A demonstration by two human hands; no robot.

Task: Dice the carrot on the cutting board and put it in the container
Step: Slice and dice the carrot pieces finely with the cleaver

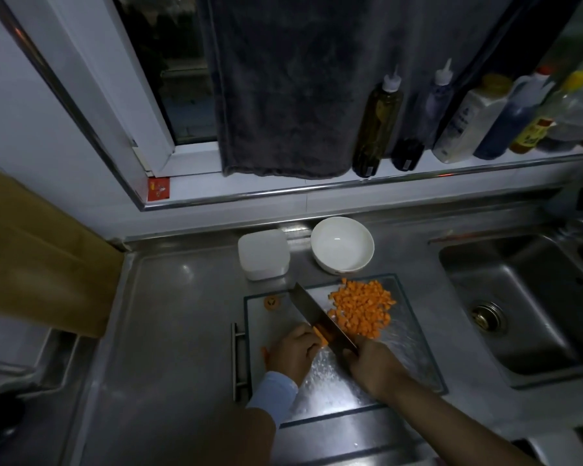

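Note:
A glass cutting board [414, 351] lies on the steel counter. A heap of diced carrot [362, 309] covers its far right part. My left hand [292, 353] holds a short carrot piece [321, 336] down on the board with curled fingers. My right hand [372, 368] grips the handle of a cleaver [312, 309], whose blade rests against the carrot piece beside my left fingers. A carrot end slice [272, 302] sits at the board's far left corner. Another orange bit [265, 354] shows left of my left hand. A white square container [263, 253] stands behind the board.
A white bowl [342, 245] stands right of the container. A steel sink [532, 307] is at the right. Several bottles [377, 122] line the window ledge under a hanging dark towel [283, 95]. A brown board [37, 257] leans at the left.

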